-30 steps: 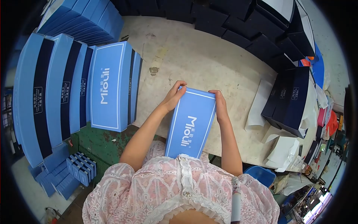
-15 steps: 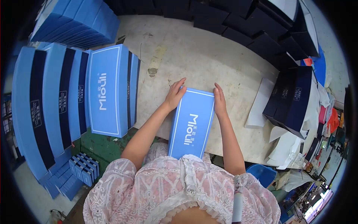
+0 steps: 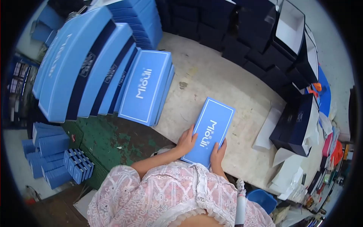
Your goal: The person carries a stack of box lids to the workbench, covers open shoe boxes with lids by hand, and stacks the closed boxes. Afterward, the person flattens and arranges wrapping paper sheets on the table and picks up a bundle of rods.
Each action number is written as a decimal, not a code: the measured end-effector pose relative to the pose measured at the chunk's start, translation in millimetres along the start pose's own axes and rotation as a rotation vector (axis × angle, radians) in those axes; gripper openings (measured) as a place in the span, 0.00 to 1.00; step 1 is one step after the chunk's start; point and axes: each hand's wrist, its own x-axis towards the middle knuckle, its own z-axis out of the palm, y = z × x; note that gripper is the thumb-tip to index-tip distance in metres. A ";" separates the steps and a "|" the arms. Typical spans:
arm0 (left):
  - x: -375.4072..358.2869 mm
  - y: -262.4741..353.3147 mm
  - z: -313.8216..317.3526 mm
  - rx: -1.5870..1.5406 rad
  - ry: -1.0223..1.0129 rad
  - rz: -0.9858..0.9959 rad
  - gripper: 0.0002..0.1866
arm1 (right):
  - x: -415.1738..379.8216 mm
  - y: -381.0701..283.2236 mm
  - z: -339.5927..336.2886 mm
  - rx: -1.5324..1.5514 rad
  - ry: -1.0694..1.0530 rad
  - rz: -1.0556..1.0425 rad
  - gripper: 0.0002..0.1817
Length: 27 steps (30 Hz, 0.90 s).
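Observation:
A blue box with a white border line and white "Miouli" lettering lies face up at the table's near edge, close to my body. My left hand holds its left long side, thumb along the edge. On the opposite side my right hand grips it, the thumb on the top face and fingers along the side. The undersides of both hands and of the box are hidden. To the left, a stack of matching blue boxes stands at the table's edge.
Further stacks of blue boxes rise at the left. Dark navy boxes line the back, and another navy box stands at the right beside white paper sheets. A blue bin is below the table's right side.
Both hands have slid from the box's far end down its sides toward my body. The view has turned, so the stacks at the left appear shifted right.

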 end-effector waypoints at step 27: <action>70.4 130.4 -267.8 0.744 0.091 0.377 0.29 | 149.6 -40.4 -365.9 -1.220 0.450 -0.123 0.29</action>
